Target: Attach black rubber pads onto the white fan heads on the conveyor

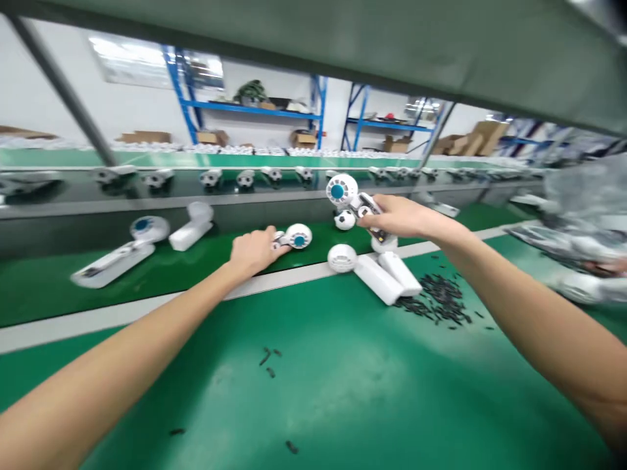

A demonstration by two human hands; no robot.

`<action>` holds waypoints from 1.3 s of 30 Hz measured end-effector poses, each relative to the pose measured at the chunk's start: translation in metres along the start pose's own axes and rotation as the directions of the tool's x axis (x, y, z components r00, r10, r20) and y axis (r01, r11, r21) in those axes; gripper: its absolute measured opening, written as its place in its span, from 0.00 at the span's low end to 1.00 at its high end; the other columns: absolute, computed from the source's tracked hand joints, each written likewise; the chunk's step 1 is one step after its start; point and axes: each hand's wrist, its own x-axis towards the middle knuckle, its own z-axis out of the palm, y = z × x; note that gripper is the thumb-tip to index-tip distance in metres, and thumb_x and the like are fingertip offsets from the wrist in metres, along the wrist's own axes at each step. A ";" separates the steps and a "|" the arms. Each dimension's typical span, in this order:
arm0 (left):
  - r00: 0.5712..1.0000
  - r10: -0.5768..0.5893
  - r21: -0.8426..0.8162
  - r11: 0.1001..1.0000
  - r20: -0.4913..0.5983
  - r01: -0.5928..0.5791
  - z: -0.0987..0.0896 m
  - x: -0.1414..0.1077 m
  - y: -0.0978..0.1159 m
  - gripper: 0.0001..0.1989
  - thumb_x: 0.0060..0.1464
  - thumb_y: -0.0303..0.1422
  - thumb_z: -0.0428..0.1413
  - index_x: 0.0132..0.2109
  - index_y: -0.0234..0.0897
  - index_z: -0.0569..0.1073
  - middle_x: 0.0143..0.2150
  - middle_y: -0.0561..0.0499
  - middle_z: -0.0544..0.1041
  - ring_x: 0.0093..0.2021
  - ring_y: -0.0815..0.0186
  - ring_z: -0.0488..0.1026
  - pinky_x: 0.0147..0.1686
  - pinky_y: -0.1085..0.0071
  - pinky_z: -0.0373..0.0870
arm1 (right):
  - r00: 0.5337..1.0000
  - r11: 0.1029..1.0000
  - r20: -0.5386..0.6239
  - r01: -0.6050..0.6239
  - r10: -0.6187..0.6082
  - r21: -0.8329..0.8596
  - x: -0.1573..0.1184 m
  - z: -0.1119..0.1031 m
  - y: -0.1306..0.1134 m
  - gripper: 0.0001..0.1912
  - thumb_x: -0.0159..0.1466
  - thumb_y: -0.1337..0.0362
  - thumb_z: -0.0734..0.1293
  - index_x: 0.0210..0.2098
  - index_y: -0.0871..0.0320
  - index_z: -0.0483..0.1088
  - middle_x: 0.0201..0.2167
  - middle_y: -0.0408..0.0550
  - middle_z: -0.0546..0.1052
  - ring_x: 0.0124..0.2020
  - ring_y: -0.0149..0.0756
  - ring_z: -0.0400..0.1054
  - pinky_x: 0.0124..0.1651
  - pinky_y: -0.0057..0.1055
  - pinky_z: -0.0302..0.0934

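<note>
My left hand [253,253] rests on the green belt, its fingers gripping a white round housing with a teal centre [298,236]. My right hand [396,219] is raised above the belt and holds a white plastic part [371,214] by its flat arm. A second teal-centred disc [341,190] stands up just left of those fingers, and a small white ball-shaped part [345,220] sits below it. Close under my right hand lie a white dome [341,258] and two white rectangular housings [378,279].
Black small pieces [438,299] lie scattered on the green bench [294,405]. Further white assemblies [117,258] lie on the belt [161,271] at left. A dark upper belt [210,186] carries a row of white parts. Clear plastic [585,215] bunches at right. Overhead, a grey-green shelf [343,39] spans the view.
</note>
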 end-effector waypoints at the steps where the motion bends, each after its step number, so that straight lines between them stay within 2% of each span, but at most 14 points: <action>1: 0.998 -0.053 -0.065 0.996 0.018 0.054 -0.002 -0.001 0.006 0.24 0.61 0.51 0.63 0.50 0.33 0.76 0.55 0.23 0.79 0.61 0.24 0.72 0.52 0.45 0.71 | 0.998 0.998 -0.037 -0.056 0.055 -0.027 -0.020 -0.005 0.019 0.19 0.70 0.48 0.66 0.50 0.55 0.73 0.45 0.53 0.83 0.41 0.47 0.77 0.40 0.37 0.67; 4: 0.970 -0.167 -0.315 0.924 0.178 0.217 -0.004 -0.019 0.029 0.26 0.67 0.55 0.53 0.46 0.34 0.76 0.49 0.27 0.82 0.53 0.35 0.80 0.44 0.53 0.77 | 0.960 0.947 -0.083 -0.276 0.266 -0.162 -0.061 -0.006 0.071 0.23 0.70 0.48 0.62 0.53 0.58 0.72 0.44 0.58 0.82 0.39 0.51 0.77 0.39 0.41 0.68; 7: 0.899 -0.170 -0.503 0.779 0.405 0.374 0.000 -0.054 0.060 0.24 0.70 0.52 0.53 0.46 0.33 0.75 0.45 0.34 0.84 0.44 0.48 0.85 0.39 0.62 0.81 | 0.921 0.888 -0.082 -0.390 0.382 -0.243 -0.071 0.012 0.102 0.24 0.69 0.54 0.63 0.57 0.65 0.70 0.45 0.68 0.81 0.44 0.61 0.78 0.42 0.46 0.69; 13: 0.775 -0.160 -0.576 0.581 0.612 0.575 0.031 -0.108 0.106 0.15 0.75 0.43 0.52 0.50 0.34 0.72 0.46 0.39 0.85 0.41 0.58 0.86 0.39 0.66 0.85 | 0.922 0.883 -0.038 -0.381 0.386 -0.275 -0.069 0.048 0.104 0.29 0.71 0.63 0.60 0.70 0.66 0.60 0.53 0.71 0.79 0.54 0.66 0.77 0.50 0.51 0.71; 17: 0.718 -0.090 -0.561 0.560 0.690 0.610 0.039 -0.114 0.115 0.20 0.76 0.45 0.50 0.52 0.32 0.74 0.45 0.37 0.86 0.38 0.56 0.86 0.35 0.66 0.85 | 0.947 0.910 -0.011 -0.311 0.321 -0.275 -0.087 0.055 0.101 0.29 0.74 0.61 0.59 0.72 0.66 0.60 0.60 0.73 0.75 0.60 0.69 0.73 0.55 0.57 0.69; 20: 0.671 -0.005 -0.480 0.695 0.742 0.536 0.031 -0.110 0.111 0.25 0.76 0.50 0.48 0.53 0.30 0.75 0.40 0.36 0.86 0.32 0.57 0.85 0.25 0.71 0.80 | 0.971 0.943 -0.016 -0.234 0.237 -0.236 -0.096 0.051 0.101 0.30 0.76 0.51 0.58 0.70 0.63 0.64 0.66 0.70 0.72 0.67 0.68 0.67 0.62 0.58 0.66; 22: 0.691 0.004 -0.399 0.819 0.722 0.412 0.022 -0.107 0.106 0.28 0.74 0.54 0.48 0.54 0.31 0.75 0.38 0.37 0.86 0.28 0.58 0.83 0.21 0.73 0.77 | 0.984 0.966 -0.038 -0.180 0.176 -0.186 -0.093 0.050 0.100 0.34 0.77 0.44 0.56 0.72 0.59 0.63 0.71 0.65 0.69 0.70 0.66 0.64 0.67 0.56 0.63; 24: 0.779 -0.045 -0.327 0.891 0.626 0.315 0.013 -0.105 0.101 0.29 0.73 0.55 0.51 0.56 0.29 0.74 0.38 0.37 0.85 0.27 0.58 0.83 0.20 0.74 0.76 | 0.991 0.984 -0.055 -0.130 0.124 -0.126 -0.082 0.052 0.099 0.40 0.75 0.39 0.56 0.75 0.58 0.59 0.74 0.62 0.65 0.73 0.63 0.62 0.70 0.54 0.61; 26: 0.860 -0.106 -0.319 0.900 0.499 0.296 0.007 -0.105 0.097 0.31 0.71 0.53 0.56 0.64 0.28 0.68 0.41 0.35 0.85 0.28 0.57 0.84 0.21 0.74 0.77 | 0.994 0.994 -0.060 -0.090 0.086 -0.064 -0.067 0.057 0.096 0.46 0.72 0.35 0.59 0.78 0.60 0.55 0.77 0.62 0.61 0.75 0.62 0.58 0.72 0.52 0.59; 27: 0.874 -0.112 -0.361 0.881 0.472 0.307 0.006 -0.105 0.097 0.34 0.70 0.51 0.58 0.68 0.29 0.62 0.43 0.35 0.85 0.28 0.57 0.84 0.21 0.73 0.79 | 0.996 0.997 -0.059 -0.070 0.068 -0.033 -0.058 0.060 0.095 0.49 0.71 0.34 0.61 0.79 0.60 0.53 0.77 0.61 0.59 0.76 0.62 0.56 0.73 0.51 0.59; 30: 0.841 0.007 -0.549 0.761 0.541 0.347 0.015 -0.105 0.100 0.34 0.68 0.44 0.62 0.70 0.31 0.58 0.44 0.36 0.84 0.28 0.57 0.84 0.24 0.72 0.82 | 0.999 0.999 -0.045 0.000 0.002 0.052 -0.033 0.065 0.092 0.47 0.69 0.39 0.68 0.78 0.57 0.54 0.76 0.60 0.63 0.74 0.59 0.61 0.70 0.46 0.62; 33: 0.805 0.149 -0.650 0.681 0.574 0.337 0.038 -0.104 0.113 0.22 0.69 0.31 0.61 0.64 0.30 0.65 0.39 0.39 0.84 0.28 0.59 0.84 0.24 0.75 0.81 | 0.999 0.994 -0.026 0.039 -0.036 0.102 -0.017 0.067 0.095 0.36 0.67 0.53 0.72 0.71 0.55 0.63 0.61 0.56 0.79 0.58 0.53 0.77 0.59 0.41 0.70; 35: 0.807 0.184 -0.688 0.646 0.561 0.331 0.055 -0.105 0.123 0.24 0.69 0.27 0.60 0.67 0.30 0.61 0.34 0.42 0.83 0.27 0.61 0.83 0.24 0.76 0.81 | 0.999 0.992 -0.015 0.043 -0.042 0.121 -0.014 0.068 0.102 0.30 0.64 0.62 0.71 0.66 0.55 0.67 0.51 0.52 0.84 0.49 0.48 0.81 0.52 0.37 0.72; 39: 0.774 0.278 -0.746 0.572 0.569 0.342 0.079 -0.107 0.141 0.24 0.66 0.22 0.61 0.65 0.31 0.63 0.30 0.48 0.81 0.25 0.65 0.81 0.25 0.78 0.81 | 0.996 0.985 -0.028 0.086 -0.083 0.152 -0.016 0.069 0.117 0.29 0.63 0.68 0.66 0.64 0.57 0.69 0.51 0.55 0.84 0.51 0.48 0.81 0.55 0.39 0.73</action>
